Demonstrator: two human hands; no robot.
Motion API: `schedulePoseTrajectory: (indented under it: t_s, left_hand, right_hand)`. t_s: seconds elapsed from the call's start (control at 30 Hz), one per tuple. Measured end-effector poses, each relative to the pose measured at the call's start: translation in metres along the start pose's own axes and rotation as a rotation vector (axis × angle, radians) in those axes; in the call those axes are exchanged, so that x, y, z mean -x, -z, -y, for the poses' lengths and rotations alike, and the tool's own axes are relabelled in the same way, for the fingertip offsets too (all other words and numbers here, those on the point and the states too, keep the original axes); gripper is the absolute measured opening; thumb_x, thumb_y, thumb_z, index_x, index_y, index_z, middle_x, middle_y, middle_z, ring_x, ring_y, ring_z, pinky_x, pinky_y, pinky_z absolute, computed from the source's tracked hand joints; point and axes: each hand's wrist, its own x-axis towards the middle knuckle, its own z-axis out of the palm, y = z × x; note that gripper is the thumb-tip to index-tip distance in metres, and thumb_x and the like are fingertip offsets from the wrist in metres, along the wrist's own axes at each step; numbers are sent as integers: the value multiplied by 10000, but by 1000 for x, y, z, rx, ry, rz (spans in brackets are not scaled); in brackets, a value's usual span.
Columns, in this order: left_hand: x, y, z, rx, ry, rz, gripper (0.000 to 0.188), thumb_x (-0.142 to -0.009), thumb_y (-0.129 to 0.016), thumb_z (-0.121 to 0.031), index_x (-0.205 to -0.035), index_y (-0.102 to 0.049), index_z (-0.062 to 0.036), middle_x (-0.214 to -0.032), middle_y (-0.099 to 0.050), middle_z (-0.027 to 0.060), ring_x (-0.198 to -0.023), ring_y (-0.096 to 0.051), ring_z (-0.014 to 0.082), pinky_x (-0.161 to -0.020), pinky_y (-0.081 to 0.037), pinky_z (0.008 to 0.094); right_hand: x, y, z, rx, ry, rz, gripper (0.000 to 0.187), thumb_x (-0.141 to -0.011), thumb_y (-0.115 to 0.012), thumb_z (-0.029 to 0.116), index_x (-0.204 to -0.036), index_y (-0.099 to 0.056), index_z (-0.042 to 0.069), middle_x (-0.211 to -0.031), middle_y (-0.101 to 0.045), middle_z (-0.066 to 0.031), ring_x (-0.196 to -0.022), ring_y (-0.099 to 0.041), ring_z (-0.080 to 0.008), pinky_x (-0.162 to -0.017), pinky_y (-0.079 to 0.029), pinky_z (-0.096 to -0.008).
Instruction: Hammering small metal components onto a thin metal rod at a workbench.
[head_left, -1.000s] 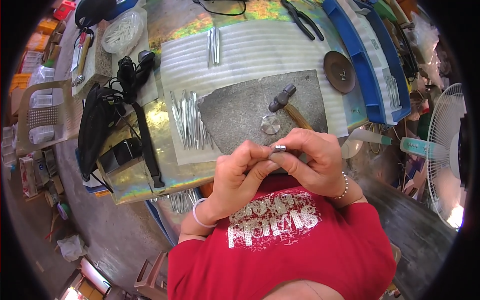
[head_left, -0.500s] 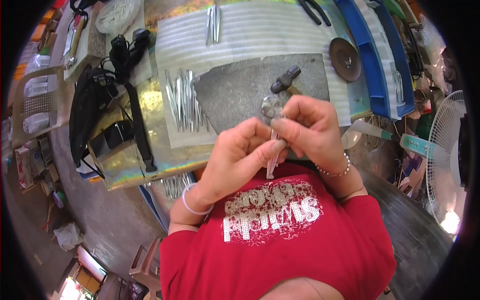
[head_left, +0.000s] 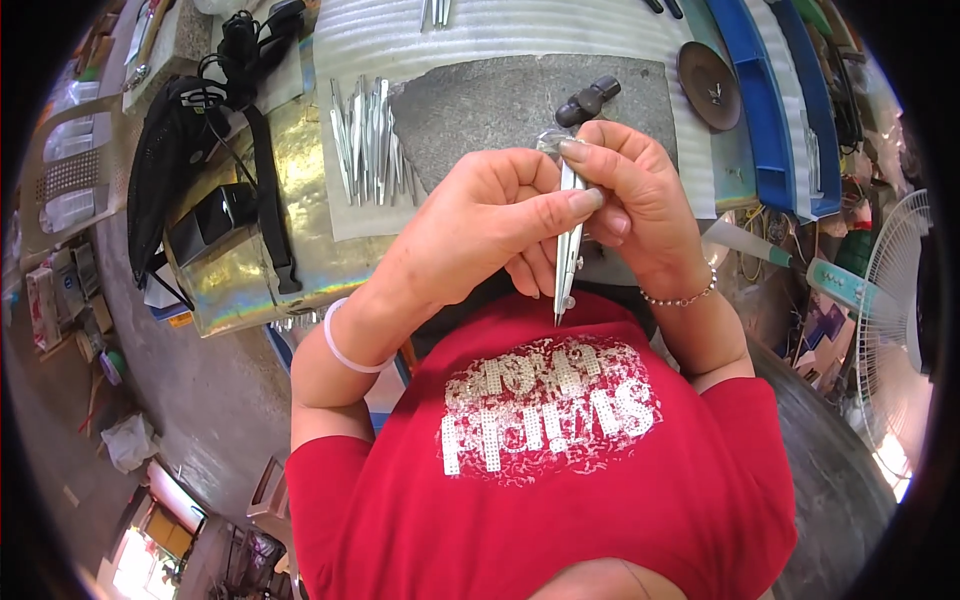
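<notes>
A slim silvery metal drawing compass (head_left: 566, 262) is held in front of my red shirt, its legs together and its points down toward me. My left hand (head_left: 485, 215) pinches it between thumb and fingers around its upper part. At its top end, my right hand (head_left: 640, 190) has thumb and fingertips closed on the compass head. Just beyond my fingers is a small round shiny dish (head_left: 548, 140), mostly hidden by them. A hammer (head_left: 588, 100) with a dark head lies behind it, its handle covered by my right hand. Both rest on a grey stone slab (head_left: 480, 100).
Several silvery compass pieces (head_left: 370, 145) lie in a pile left of the slab. A brown round dish (head_left: 709, 86) and a blue tray (head_left: 765, 110) stand at the right. A black bag (head_left: 165, 180) with straps lies on the left. A white fan (head_left: 890, 300) is at far right.
The view has shifted, so the table things sit higher in the picture. My hands have turned the compass, and more of its length shows below my fingers.
</notes>
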Motion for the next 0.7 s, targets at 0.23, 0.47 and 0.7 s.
schedulePoseTrajectory:
  t_s: [0.23, 0.47, 0.7]
  left_hand:
    - [1, -5, -3, -80, 28, -4, 231, -898, -636, -228, -833, -576, -16, -587, -581, 16, -447, -569, 71, -390, -443, 169]
    - [2, -11, -17, -232, 73, 57, 255, -897, -639, -249, -805, -558, -25, -583, -588, 10, -443, -551, 56, -393, -426, 164]
    - [-7, -18, -9, -199, 10, 112, 227, -910, -621, -220, -846, -549, -14, -611, -600, 9, -486, -568, 57, -423, -438, 165]
  right_hand:
    - [7, 1, -10, -1, 109, -35, 145, -894, -602, 113, -775, -551, 50, -612, -553, 5, -396, -406, -14, -342, -299, -168]
    - [22, -6, -12, 22, 198, -109, 147, -899, -599, 124, -781, -549, 54, -624, -556, 3, -407, -402, -13, -359, -309, -165]
    - [33, 9, 4, 82, 233, -97, 145, -928, -558, 157, -828, -539, 54, -661, -569, -9, -444, -436, -22, -387, -334, -164]
